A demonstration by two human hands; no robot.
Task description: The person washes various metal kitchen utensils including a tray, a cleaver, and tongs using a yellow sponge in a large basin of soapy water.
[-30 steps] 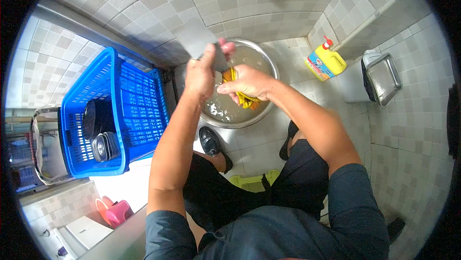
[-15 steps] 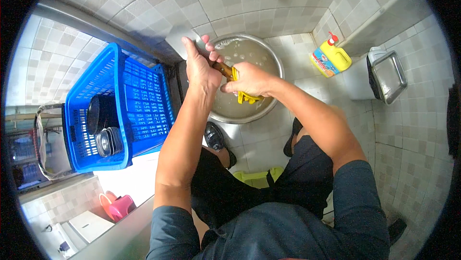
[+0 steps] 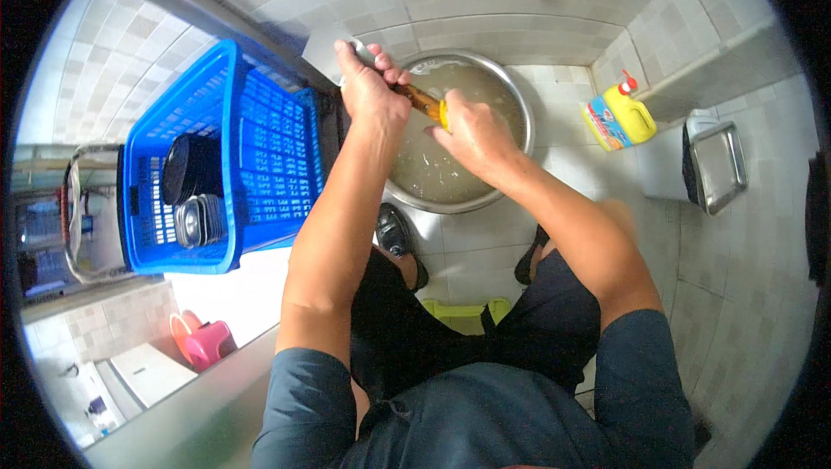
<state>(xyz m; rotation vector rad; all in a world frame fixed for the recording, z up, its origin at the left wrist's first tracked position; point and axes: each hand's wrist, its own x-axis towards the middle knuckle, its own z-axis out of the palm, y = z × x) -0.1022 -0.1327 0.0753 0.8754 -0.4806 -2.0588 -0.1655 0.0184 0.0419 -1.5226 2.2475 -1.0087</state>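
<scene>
My left hand (image 3: 374,92) is closed around the neck of what looks like a spatula, with a wide flat metal blade (image 3: 322,55) and a brown wooden handle (image 3: 421,103). The blade points up and to the left. My right hand (image 3: 478,138) grips the handle's lower end through a yellow cloth (image 3: 444,114), most of it hidden in the fist. Below both hands stands a round metal basin (image 3: 528,122) of cloudy water with some foam on it.
Left of the basin is a blue plastic basket (image 3: 229,148) holding black dishes (image 3: 186,170) and stacked metal containers (image 3: 197,219). On the right are a yellow bottle (image 3: 619,114) with a red pump and a metal tray (image 3: 720,166). A pink container (image 3: 210,345) sits at the lower left.
My right hand has shifted right along the handle to its end. The yellow cloth, which hung out below it, is now mostly inside the fist. The whole view has shifted slightly.
</scene>
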